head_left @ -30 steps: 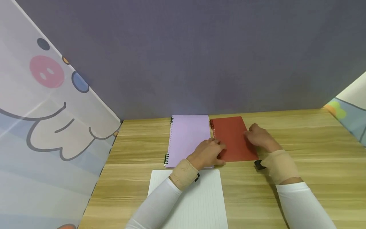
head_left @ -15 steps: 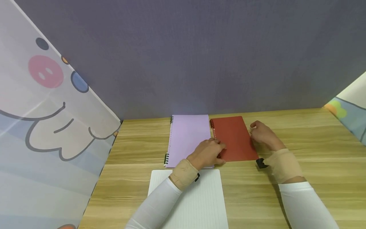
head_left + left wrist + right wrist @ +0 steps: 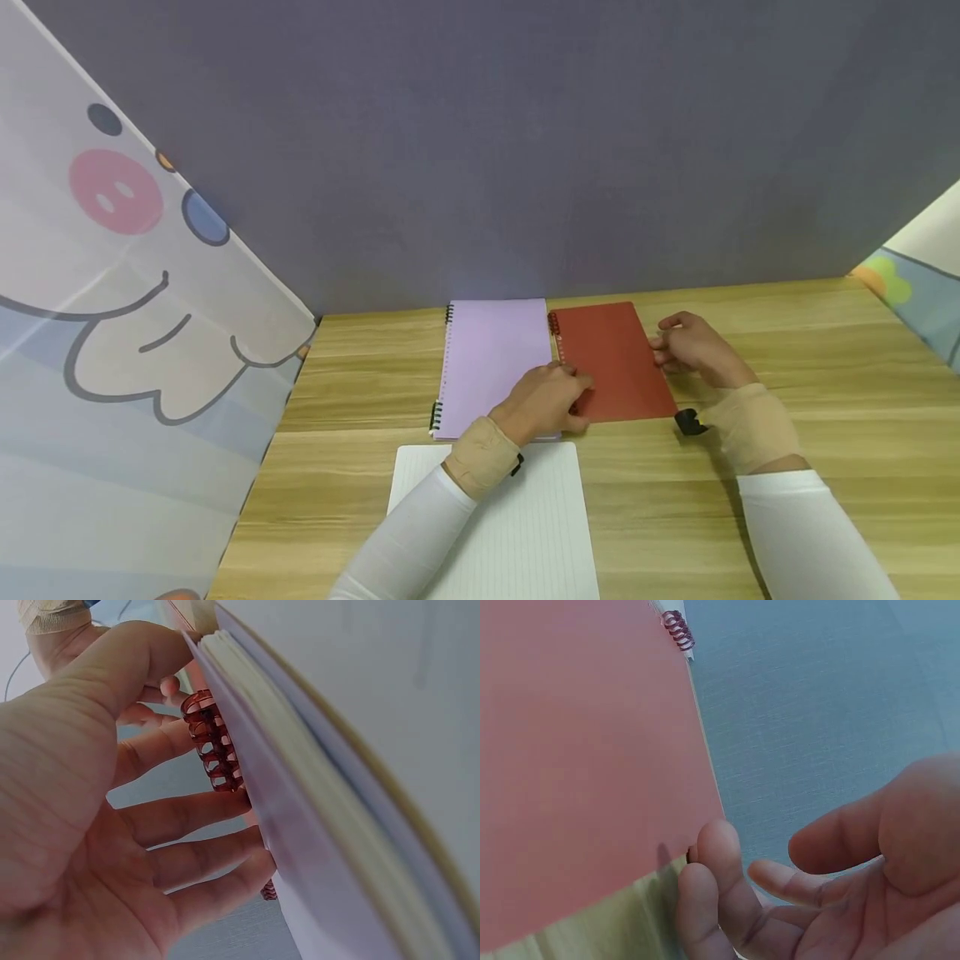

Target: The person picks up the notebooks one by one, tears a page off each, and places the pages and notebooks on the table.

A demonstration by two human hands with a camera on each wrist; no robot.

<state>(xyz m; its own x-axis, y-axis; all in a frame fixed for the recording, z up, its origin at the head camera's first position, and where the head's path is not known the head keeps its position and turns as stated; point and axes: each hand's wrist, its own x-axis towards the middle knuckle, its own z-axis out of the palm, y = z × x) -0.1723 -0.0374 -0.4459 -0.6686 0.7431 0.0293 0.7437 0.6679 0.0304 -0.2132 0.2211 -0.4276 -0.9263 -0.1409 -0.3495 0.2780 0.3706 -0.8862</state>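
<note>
A purple coil-bound notebook [image 3: 495, 350] lies flat at the back of the table, with a smaller red notebook [image 3: 611, 358] close on its right. My left hand [image 3: 542, 398] rests where the two meet, fingers spread. In the left wrist view its fingertips touch the purple notebook [image 3: 274, 806] beside the red coil [image 3: 212, 739], and the thumb reaches the same notebook's edge. At the red notebook's right edge is my right hand [image 3: 697, 350], fingers loosely bent. The right wrist view has its fingertips at a corner of the red cover [image 3: 592, 750], thumb apart, nothing held.
An open lined notebook [image 3: 517, 533] lies nearer me, partly under the left forearm. A grey panel [image 3: 525, 150] rises behind the wooden table [image 3: 352, 375]. Cartoon-printed sheets [image 3: 120, 350] stand at the left and right sides.
My right hand drew slightly away from the red notebook's right edge, then its fingers loosened and extended back to that edge. The left hand and the notebooks look almost still.
</note>
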